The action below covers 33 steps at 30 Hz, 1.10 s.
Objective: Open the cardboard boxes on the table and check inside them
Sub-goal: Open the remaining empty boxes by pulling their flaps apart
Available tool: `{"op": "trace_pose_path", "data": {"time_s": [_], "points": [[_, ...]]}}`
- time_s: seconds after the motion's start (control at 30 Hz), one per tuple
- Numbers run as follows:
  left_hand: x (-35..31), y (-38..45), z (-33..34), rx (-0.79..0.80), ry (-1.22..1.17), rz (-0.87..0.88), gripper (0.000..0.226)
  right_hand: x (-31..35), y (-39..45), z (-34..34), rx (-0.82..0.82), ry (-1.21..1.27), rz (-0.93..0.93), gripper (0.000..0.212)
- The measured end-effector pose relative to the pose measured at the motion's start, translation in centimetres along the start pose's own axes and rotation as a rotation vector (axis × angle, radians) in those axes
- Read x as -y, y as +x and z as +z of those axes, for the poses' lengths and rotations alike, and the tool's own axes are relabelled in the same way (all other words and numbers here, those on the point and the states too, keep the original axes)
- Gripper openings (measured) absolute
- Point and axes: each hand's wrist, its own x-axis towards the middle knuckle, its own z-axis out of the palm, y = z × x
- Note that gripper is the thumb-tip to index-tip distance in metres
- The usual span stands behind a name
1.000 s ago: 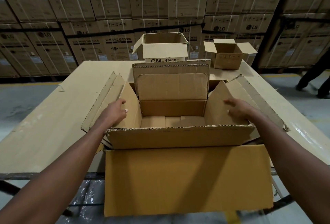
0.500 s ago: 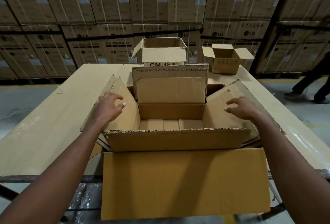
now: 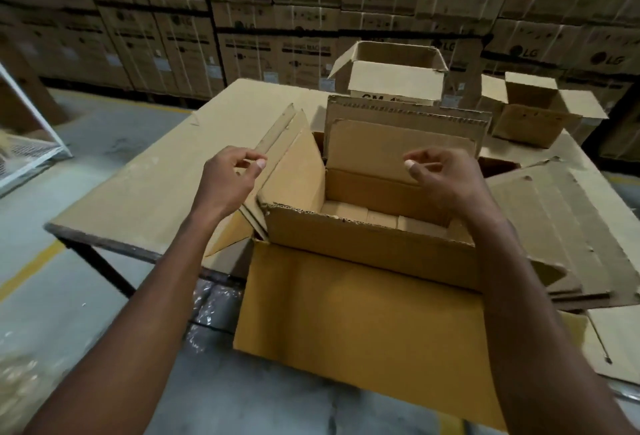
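Both hands hover above the open near box (image 3: 367,247) at the table (image 3: 145,192) edge: left hand (image 3: 230,180) and right hand (image 3: 446,178) loosely curled, holding nothing, touching no flap. Two more open boxes, middle box (image 3: 391,78) and far-right box (image 3: 533,116), sit behind.

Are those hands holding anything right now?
No. The left hand and right hand hover with loosely curled fingers above the open box, gripping nothing.
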Motion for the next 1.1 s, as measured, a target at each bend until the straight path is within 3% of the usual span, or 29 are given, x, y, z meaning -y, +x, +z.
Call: {"op": "trace_pose_path", "data": {"time_s": [0.23, 0.43, 0.73, 1.1], "points": [[5.3, -6.5, -5.7, -0.168, -0.064, -0.146, 0.014, 7.5, -1.9, 10.2, 0.154, 0.169, -0.227, 0.019], [14.0, -9.6, -10.8, -0.222, -0.149, -0.312, 0.013, 14.2, -4.9, 21.9, 0.325, 0.263, -0.328, 0.018], [26.3, -9.5, -20.5, -0.298, -0.266, -0.487, 0.015, 19.3, -6.0, 43.5, 0.509, 0.287, -0.149, 0.013], [39.4, -4.1, -27.6, -0.181, -0.293, -0.619, 0.015, 24.5, -1.8, 61.1, 0.538, 0.216, -0.027, 0.014]]}}
